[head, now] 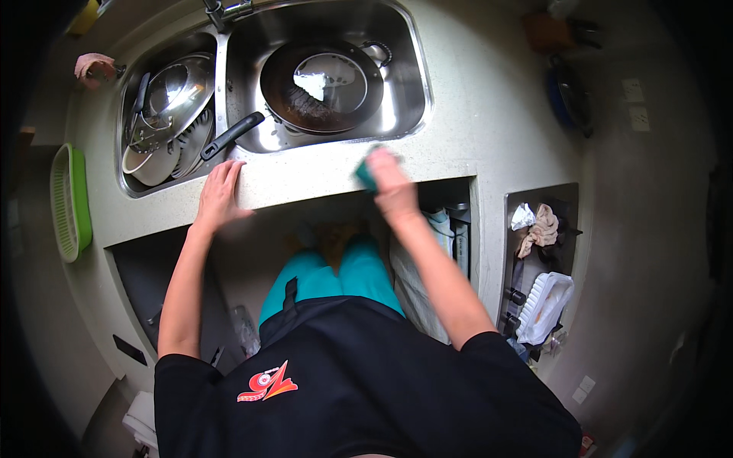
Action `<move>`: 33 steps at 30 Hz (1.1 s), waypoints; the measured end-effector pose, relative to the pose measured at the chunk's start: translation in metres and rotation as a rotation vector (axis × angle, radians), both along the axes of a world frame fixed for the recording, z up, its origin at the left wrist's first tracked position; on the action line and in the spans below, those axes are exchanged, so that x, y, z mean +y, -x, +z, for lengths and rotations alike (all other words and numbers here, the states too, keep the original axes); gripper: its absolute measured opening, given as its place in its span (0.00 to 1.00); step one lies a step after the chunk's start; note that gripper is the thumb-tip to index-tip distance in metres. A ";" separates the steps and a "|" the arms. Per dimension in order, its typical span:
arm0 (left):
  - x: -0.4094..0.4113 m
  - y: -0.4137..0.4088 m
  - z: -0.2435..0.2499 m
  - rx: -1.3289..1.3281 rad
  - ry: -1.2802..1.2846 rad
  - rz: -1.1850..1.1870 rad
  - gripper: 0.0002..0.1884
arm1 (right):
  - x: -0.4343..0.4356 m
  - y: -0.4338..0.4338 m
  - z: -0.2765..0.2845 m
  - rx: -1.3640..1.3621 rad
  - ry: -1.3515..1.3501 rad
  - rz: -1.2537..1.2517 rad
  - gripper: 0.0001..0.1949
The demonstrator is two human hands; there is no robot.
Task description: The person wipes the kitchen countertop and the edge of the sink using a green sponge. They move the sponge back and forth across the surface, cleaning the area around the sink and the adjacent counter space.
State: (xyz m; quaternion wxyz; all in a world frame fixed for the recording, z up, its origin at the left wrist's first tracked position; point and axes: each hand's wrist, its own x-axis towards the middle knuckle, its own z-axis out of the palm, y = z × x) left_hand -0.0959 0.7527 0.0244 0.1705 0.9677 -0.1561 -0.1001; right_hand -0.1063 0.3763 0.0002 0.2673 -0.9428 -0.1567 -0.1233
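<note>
My right hand, somewhat blurred, is closed on a green scouring pad at the front strip of the pale countertop. Farther left, my left hand rests on the counter edge with its fingers apart and nothing in it. In the right basin of the steel sink lies a dark wok with liquid in it; its black handle reaches over the divider. The left basin holds a glass-and-steel lid, a pale bowl and other dishes.
A faucet stands behind the sink. A green plastic basket is at the far left, with a pink cloth near the left basin. On the right are a stove, a crumpled cloth, a white tray and a blue-sided pan.
</note>
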 end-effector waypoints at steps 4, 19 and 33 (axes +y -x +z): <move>0.001 -0.006 -0.023 -0.130 0.075 -0.067 0.54 | -0.144 -0.035 -0.015 0.027 0.190 -0.524 0.20; 0.011 0.003 -0.028 -0.225 0.214 -0.069 0.54 | -0.117 -0.052 -0.026 -0.014 0.289 -0.454 0.25; 0.016 0.005 -0.029 -0.285 0.210 -0.057 0.52 | -0.009 -0.047 -0.013 -0.004 -0.048 0.015 0.21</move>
